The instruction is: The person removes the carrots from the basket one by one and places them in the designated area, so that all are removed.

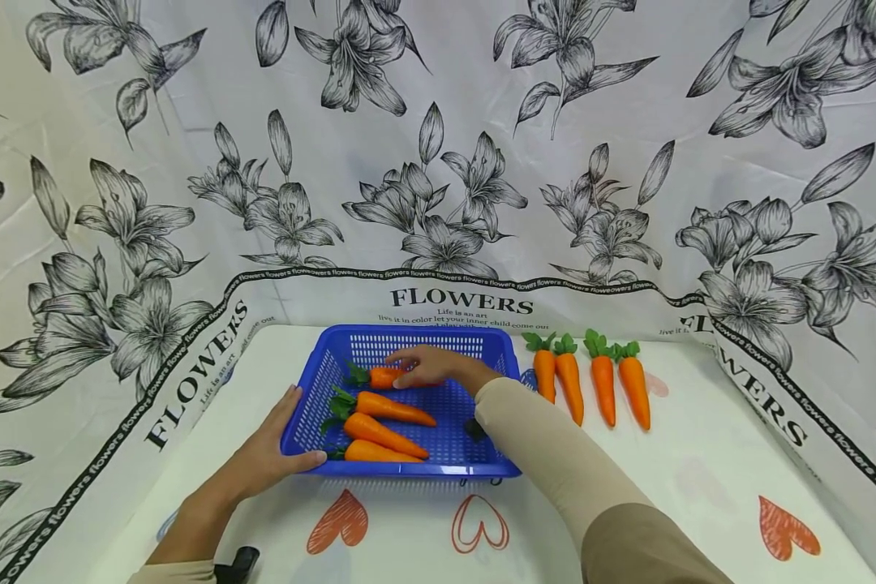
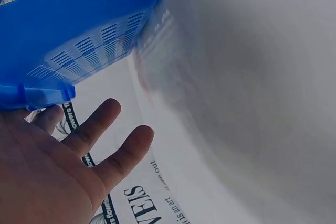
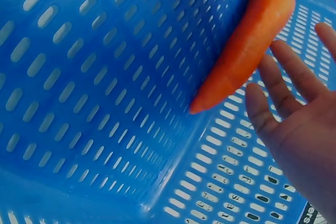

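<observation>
A blue plastic basket (image 1: pixel 438 470) with slotted walls stands on the table. Its left side is where my left hand (image 1: pixel 266 450) rests, thumb at the front rim and fingers spread along the outer wall; two extended fingers (image 2: pixel 128 153) show apart from the basket in the left wrist view. Inside, my right hand (image 1: pixel 427 367) reaches over the rearmost carrot (image 1: pixel 384 378), partly hiding it. In the right wrist view that orange carrot (image 3: pixel 247 45) lies on the basket floor, fingertips right beside it, not wrapped round it. Three more carrots (image 1: pixel 383 434) lie nearer the front, leafy tops leftward.
Several carrots (image 1: pixel 603 389) lie in a row on the table to the basket's right, green tops toward the back. A white cloth (image 1: pixel 409 535) with printed hearts covers the table. Behind rises a flower-printed curtain (image 1: pixel 438 211).
</observation>
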Motion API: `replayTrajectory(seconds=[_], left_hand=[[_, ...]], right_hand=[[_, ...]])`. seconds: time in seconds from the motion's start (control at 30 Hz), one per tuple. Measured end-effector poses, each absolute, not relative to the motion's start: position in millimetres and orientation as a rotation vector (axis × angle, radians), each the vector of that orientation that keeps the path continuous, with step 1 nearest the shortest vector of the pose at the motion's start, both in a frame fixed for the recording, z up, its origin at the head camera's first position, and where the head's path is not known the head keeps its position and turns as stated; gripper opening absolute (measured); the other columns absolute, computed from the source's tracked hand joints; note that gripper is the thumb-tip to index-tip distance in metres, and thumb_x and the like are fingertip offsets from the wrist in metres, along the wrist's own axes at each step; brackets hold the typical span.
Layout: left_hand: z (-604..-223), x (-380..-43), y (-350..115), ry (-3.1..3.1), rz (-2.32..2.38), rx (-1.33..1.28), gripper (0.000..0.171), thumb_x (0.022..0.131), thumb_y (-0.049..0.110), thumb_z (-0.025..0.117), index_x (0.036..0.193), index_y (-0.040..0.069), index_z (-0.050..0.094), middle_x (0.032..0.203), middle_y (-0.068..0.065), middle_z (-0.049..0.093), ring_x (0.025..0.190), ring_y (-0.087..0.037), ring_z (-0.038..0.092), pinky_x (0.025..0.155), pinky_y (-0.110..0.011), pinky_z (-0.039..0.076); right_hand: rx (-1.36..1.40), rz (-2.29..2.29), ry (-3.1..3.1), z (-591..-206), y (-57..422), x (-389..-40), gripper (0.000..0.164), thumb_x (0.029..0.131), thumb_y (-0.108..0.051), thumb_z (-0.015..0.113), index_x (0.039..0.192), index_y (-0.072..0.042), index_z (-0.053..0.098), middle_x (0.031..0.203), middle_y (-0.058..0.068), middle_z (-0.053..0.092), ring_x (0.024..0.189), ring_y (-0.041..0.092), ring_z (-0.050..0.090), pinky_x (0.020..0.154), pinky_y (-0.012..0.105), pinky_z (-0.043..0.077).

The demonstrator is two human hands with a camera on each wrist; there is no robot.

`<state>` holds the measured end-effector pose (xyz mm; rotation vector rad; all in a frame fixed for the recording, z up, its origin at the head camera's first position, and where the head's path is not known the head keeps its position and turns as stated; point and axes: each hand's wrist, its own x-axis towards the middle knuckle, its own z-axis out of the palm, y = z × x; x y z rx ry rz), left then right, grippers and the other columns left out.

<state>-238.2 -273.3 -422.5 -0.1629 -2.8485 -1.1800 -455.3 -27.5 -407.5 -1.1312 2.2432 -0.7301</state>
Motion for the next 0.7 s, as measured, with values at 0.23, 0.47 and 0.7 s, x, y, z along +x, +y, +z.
replayTrajectory(seconds=[0.23,0.47,0.7], left_hand=[[-424,-236,-275,-2.841,-1.182,-0.151,0.099,0.070,0.039,0.069,0.140,0.023,0.000,0.144,-0.002,-0.005,0.125,-0.038,0.011,0.089,-0.064,0.018],[-423,-237,-272,-2.839,-1.196,-0.152,0.099,0.069,0.040,0.069,0.140,0.022,0.002,0.144,-0.003,-0.004,0.125,-0.037,0.011,0.090,-0.063,0.018],[-424,-238,-273,-2.844,-1.173,-0.128,0.099,0.069,0.041,0.069,0.140,0.024,0.003,0.144,-0.005,-0.003,0.124,-0.038,0.013,0.089,-0.063,0.019]], right_hand=[[-1.135,-0.647,2.270,-410,-34,-452,0.055,0.076,-0.036,0.064,0.127,-0.029,0.045,0.114,0.002,0.052,0.101,0.018,0.048,0.082,0.036,0.041],[-1.194,-0.529,2.339,-415,-40,-447,0.054,0.077,-0.024,0.066,0.126,-0.031,0.045,0.114,0.004,0.050,0.098,0.017,0.049,0.074,0.030,0.044],[-1.137,-0.471,2.369,-417,-41,-446,0.061,0.075,-0.016,0.068,0.126,-0.037,0.043,0.104,0.003,0.053,0.086,0.014,0.050,0.065,0.026,0.046]])
